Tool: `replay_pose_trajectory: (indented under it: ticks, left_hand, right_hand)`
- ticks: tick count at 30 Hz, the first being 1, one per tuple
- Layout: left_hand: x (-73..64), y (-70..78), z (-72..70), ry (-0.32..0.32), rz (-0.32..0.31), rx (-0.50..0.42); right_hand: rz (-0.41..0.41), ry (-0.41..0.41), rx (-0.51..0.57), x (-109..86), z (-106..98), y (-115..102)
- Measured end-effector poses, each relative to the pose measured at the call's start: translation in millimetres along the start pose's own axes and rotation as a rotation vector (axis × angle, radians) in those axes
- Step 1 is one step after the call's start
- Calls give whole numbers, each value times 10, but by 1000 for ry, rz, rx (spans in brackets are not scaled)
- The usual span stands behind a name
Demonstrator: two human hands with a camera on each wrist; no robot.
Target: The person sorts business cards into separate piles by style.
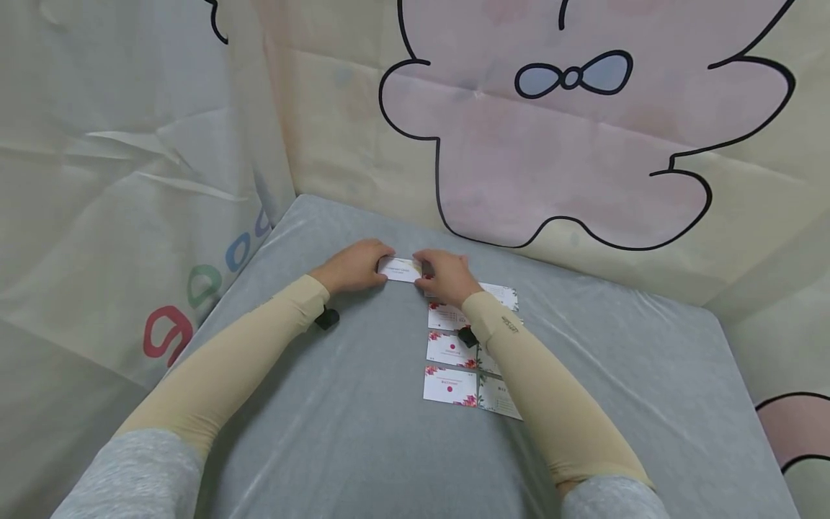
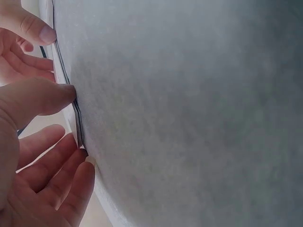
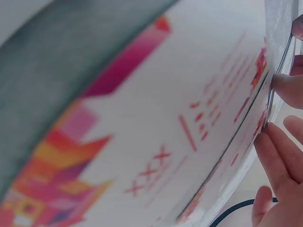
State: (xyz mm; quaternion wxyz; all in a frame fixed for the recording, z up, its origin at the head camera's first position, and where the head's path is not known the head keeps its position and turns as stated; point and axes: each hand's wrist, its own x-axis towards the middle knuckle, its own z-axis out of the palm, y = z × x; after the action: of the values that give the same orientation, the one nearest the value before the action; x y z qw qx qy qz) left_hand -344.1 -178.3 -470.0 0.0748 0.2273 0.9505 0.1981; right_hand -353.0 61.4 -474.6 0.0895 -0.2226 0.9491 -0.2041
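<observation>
A white card [image 1: 400, 269] with small print lies between my two hands near the back of the table. My left hand [image 1: 357, 267] pinches its left end between thumb and fingers. At the right end, my right hand [image 1: 449, 276] grips it the same way. Seen edge-on in the left wrist view, the card edges [image 2: 78, 118] look like thin dark lines; how many there are I cannot tell. Just right of and below the held card are white cards with red flowers [image 1: 452, 349], partly covered by my right hand and forearm.
Beside the red-flower column runs a second column of cards with green leaves [image 1: 498, 395], half hidden under the right forearm. A grey cloth [image 1: 337, 432] covers the table. Printed curtains [image 1: 350, 144] hang along its back and left edges.
</observation>
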Motion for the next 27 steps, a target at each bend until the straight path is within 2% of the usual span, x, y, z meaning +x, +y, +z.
replay_pose_trajectory:
  ticks: [14, 27]
  left_hand:
    - [4, -44, 2, 13, 17, -19]
    - [21, -71, 17, -12, 21, -24]
  right_hand:
    - [17, -26, 159, 1, -9, -24]
    - [4, -36, 109, 38, 13, 41]
